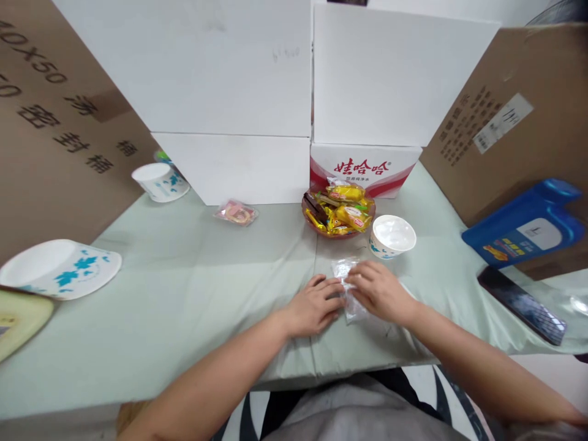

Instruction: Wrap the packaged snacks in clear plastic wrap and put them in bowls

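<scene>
A small clear plastic bag (355,308) lies flat on the table in front of me, under and between my hands. My left hand (316,306) rests palm down on the cloth, fingers apart and stretched out, tips at the bag's left edge. From the right, my right hand (382,293) reaches over the bag with its fingers bent and closed at the bag's upper middle. Its fingertips partly hide what they grip. Just beyond that hand stands a white paper bowl (393,236) with a blue leaf print. Whether the bag contains anything I cannot tell.
Wrapped snacks fill a reddish bowl (339,234) ahead. A flat clear packet (236,212) lies left of it. Paper tubs (160,182) stand at left. A blue bottle (523,226) and a phone (522,304) are at right. White boxes (229,165) wall the back.
</scene>
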A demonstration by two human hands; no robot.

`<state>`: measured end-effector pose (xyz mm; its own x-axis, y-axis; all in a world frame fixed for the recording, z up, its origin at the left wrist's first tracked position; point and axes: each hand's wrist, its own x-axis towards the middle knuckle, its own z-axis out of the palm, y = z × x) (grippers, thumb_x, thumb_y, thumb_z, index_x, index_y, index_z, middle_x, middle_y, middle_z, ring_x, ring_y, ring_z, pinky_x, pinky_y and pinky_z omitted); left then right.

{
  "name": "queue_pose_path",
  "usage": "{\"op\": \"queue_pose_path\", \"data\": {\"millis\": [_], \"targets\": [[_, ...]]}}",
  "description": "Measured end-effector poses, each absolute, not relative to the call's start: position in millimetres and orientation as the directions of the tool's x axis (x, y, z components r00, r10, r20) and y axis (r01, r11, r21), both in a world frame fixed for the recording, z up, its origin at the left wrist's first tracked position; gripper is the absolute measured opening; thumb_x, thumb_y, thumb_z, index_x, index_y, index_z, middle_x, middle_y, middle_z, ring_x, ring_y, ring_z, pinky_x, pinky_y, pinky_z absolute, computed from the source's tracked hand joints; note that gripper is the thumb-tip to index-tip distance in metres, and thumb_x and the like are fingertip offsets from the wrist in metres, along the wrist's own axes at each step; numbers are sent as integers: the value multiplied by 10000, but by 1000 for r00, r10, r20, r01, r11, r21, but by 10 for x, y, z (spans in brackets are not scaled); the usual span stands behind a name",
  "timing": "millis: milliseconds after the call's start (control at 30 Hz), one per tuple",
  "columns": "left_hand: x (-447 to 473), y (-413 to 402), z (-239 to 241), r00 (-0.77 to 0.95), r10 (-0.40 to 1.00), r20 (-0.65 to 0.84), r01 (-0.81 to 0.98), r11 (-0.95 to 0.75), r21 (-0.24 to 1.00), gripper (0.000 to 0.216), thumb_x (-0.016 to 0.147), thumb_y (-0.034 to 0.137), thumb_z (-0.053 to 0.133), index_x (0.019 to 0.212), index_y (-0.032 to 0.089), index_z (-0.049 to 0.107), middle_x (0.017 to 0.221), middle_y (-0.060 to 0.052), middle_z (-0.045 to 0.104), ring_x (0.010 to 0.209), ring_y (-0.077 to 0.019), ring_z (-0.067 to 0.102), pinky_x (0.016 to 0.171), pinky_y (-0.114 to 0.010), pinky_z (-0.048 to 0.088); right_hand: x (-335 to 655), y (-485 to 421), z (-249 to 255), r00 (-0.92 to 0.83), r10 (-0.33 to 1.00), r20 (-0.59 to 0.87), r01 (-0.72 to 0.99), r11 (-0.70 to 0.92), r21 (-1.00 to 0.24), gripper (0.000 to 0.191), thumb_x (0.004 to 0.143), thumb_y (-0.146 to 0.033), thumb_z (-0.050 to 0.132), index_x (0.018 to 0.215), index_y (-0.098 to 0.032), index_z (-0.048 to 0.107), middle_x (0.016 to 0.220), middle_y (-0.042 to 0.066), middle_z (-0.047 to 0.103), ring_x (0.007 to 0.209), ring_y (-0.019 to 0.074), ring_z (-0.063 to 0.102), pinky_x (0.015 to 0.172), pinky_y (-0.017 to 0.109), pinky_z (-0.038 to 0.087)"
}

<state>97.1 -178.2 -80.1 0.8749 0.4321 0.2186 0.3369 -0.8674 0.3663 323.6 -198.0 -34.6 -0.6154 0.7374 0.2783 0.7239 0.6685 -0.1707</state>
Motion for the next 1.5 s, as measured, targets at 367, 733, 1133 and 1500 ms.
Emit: {"op": "queue_pose_path", "data": {"millis": [367, 733, 1133, 1500], "targets": [[974, -1788, -806, 869, 390, 306, 259, -884, 390, 207, 888, 204, 507, 1041, 218, 646, 1248, -68, 626, 1274, -237, 489, 1094, -425, 282, 3385, -2843, -739, -508, 788, 349, 760, 600, -250, 234, 945, -196, 494, 1157, -187, 593, 1080, 115, 649, 994, 233, 596, 858, 424, 518], [961, -1818, -767, 867, 392, 309, 215, -852, 478, 207, 878, 141, 459, 1015, 206, 600, 1071, -50, 703, 1239, -206, 539, 1101, -413, 290, 3301, -2719, -533, -646, 688, 331, 639, 724, -258, 193, 919, -110, 436, 1029, -178, 578, 1004, 91, 671, 1000, 221, 600, 869, 388, 476], [944, -1771, -796, 827, 480, 292, 246, -776, 580, 363, 780, 79, 451, 1122, 199, 460, 1095, -76, 637, 1058, -220, 590, 973, -401, 469, 3168, -1887, -622, -330, 941, 72, 934, 336, -119, 208, 987, -250, 411, 958, -179, 604, 891, 77, 678, 715, 176, 637, 586, 266, 376], [980, -1785, -817, 855, 426, 295, 321, -882, 345, 382, 880, 186, 508, 1260, 215, 540, 1396, -94, 526, 1354, -259, 405, 1127, -477, 293, 3159, -1864, -834, -301, 934, 191, 941, 323, -99, 248, 984, -294, 415, 908, -181, 622, 813, 59, 641, 642, 166, 569, 587, 282, 352]]}}
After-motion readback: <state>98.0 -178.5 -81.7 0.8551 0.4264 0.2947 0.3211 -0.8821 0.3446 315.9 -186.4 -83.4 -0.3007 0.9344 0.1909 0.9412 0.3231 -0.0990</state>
